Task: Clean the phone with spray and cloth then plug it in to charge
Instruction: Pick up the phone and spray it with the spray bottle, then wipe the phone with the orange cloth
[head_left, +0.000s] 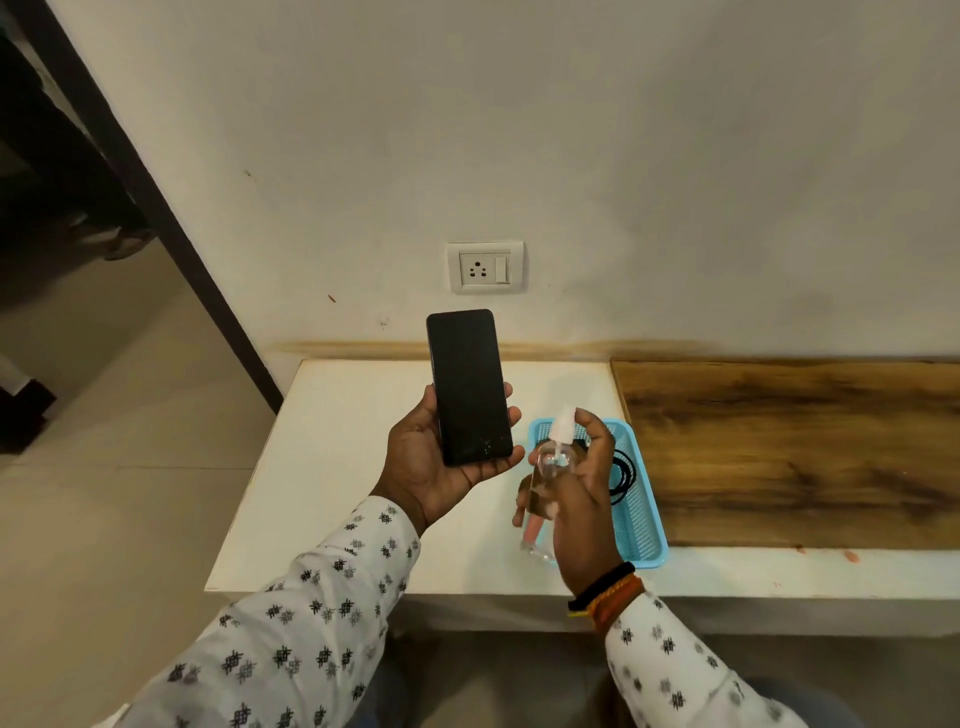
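My left hand (441, 467) holds a black phone (467, 387) upright above the white table, dark screen facing me, with a few small droplets near its lower edge. To its right, my right hand (579, 493) grips a small clear spray bottle (550, 467) with a white nozzle, the index finger resting on top of the nozzle, which points toward the phone. A black charging cable (626, 475) lies coiled in the blue basket behind my right hand. A white wall socket with a switch (485, 267) sits on the wall above the phone. No cloth is visible.
The light blue plastic basket (644, 530) stands on the white table (337, 467) near its front edge. A wooden panel (789, 452) covers the surface to the right. A dark door frame (156, 208) and tiled floor lie to the left.
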